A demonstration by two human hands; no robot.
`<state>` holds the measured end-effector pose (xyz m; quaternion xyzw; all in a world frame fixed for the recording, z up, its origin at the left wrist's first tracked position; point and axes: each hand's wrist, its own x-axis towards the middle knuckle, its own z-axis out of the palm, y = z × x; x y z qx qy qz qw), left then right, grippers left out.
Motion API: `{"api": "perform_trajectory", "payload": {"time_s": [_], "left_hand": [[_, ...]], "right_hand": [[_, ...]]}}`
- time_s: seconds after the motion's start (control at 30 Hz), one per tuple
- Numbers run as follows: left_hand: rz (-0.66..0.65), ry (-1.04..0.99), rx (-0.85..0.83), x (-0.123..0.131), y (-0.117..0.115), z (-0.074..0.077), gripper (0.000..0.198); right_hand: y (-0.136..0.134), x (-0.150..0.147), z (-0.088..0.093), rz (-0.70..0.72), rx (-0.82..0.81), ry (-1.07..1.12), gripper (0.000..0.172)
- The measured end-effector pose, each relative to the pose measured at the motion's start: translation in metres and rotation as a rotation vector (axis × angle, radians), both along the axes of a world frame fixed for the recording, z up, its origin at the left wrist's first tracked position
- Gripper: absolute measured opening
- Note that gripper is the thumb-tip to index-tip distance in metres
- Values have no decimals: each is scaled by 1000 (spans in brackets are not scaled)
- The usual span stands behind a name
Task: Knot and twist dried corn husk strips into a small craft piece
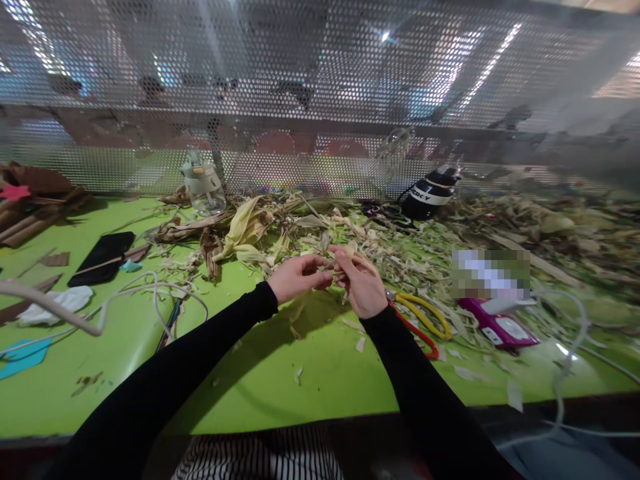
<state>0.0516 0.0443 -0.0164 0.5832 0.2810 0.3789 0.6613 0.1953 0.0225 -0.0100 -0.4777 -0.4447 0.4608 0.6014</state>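
My left hand [301,277] and my right hand [358,279] meet above the green table [280,393], fingertips close together. The fingers of my left hand are closed in a pinch on something small that I cannot make out. My right hand is closed round a thin, pale piece of husk [363,259]. Behind my hands lies a heap of dry husk scraps [320,223], with a larger yellow-green husk [245,230] on its left side. Scissors with yellow and red handles [425,315] lie just right of my right wrist.
On the left are a black phone [103,258], a crumpled tissue [55,304] and a cable [123,293]. A clear bottle [204,187] and a black bottle [431,193] stand before a perforated metal screen [300,87]. A magenta device [503,328] lies right, among husk scraps.
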Motion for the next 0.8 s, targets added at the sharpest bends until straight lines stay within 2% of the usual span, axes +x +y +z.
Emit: {"api": "perform_trajectory", "payload": {"time_s": [0.17, 0.27, 0.33, 0.4, 0.47, 0.57, 0.63, 0.7, 0.8], "left_hand": [[100, 1, 53, 1, 2, -3, 23], [120, 17, 66, 1, 3, -4, 21], [117, 23, 75, -1, 3, -3, 21], [71, 27, 72, -2, 1, -1, 21], [-37, 32, 61, -3, -1, 1, 24], [-206, 34, 59, -3, -5, 2, 27], [-266, 43, 72, -2, -7, 1, 27], [-299, 57, 74, -1, -8, 0, 27], [-321, 65, 54, 0, -10, 0, 29]], "right_hand": [[1, 0, -1, 52, 20, -30, 32], [1, 5, 3, 78, -5, -67, 35], [2, 10, 7, 43, -7, -51, 40], [3, 16, 10, 30, -25, 10, 50], [3, 21, 11, 122, -118, 54, 56], [1, 21, 10, 389, -292, 29, 43], [-1, 18, 9, 491, -318, 32, 34], [-3, 15, 8, 480, -294, 70, 26], [-4, 13, 6, 407, -260, 103, 26]]}}
